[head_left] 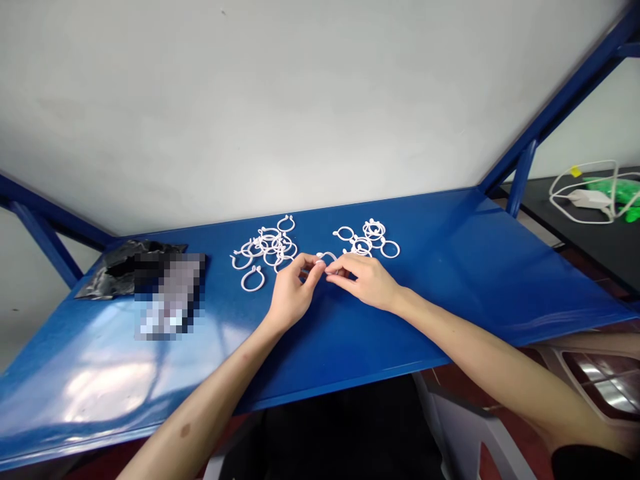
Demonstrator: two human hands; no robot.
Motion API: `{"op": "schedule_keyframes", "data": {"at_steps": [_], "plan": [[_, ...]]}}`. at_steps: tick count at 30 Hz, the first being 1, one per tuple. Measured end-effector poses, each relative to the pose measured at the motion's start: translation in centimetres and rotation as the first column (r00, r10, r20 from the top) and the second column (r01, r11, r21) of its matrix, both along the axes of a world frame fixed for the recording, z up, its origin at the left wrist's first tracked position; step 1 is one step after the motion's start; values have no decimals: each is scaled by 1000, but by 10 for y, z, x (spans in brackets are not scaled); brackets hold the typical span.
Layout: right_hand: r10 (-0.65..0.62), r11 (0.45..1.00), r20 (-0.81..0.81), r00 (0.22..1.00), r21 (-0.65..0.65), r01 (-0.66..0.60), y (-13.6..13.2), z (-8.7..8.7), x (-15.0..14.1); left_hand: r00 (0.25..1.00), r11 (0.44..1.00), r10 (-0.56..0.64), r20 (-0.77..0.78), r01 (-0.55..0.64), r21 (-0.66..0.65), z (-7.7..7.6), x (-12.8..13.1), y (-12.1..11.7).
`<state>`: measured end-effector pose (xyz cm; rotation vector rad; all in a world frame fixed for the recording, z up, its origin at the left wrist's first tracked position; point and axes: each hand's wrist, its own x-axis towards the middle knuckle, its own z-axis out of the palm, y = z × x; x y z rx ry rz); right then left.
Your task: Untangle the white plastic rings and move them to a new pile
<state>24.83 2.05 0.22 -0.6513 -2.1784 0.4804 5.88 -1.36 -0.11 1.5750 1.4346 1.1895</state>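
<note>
My left hand point(293, 290) and my right hand point(364, 279) meet over the middle of a blue table point(450, 267). Both pinch one white plastic ring point(327, 257) between their fingertips, each on one end of it. A pile of several white rings point(265, 250) lies just behind my left hand. A second, smaller cluster of white rings point(367, 239) lies behind my right hand.
A crumpled black plastic bag point(125, 263) lies at the table's left, partly behind a blurred patch. A grey wall stands close behind. Blue frame posts point(523, 173) rise at both back corners. A dark surface at far right holds a white cable point(585, 197) and something green.
</note>
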Motion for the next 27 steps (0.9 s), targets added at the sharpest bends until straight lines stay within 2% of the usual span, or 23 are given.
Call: {"op": "schedule_keyframes", "data": {"at_steps": [4,6,9,12,15,18,23,27], "plan": [[-65,998,-26,998,22,65,-2,6,1,998,1000,-7,55,8,-17,2,-2,0],[-139,990,-49,989,26,140,-1,9,2,992,996,-74,101,77,-33,6,-3,-2],[-163,984,-26,986,-79,160,2,8,4,947,968,-220,236,242,-68,11,-3,-3],[-120,972,-2,993,-202,117,5,4,5,891,948,-257,374,308,-83,12,-5,-3],[-132,975,-26,991,-185,124,3,2,4,863,956,-197,465,275,-106,8,-7,0],[-136,983,-40,990,-127,130,1,5,3,868,975,-117,482,192,-109,6,-6,2],[-95,994,-5,995,-63,94,0,6,3,949,996,-45,312,66,-56,9,-1,0],[-85,996,22,996,12,85,1,3,4,988,1000,-12,151,15,-16,6,1,-4]]}}
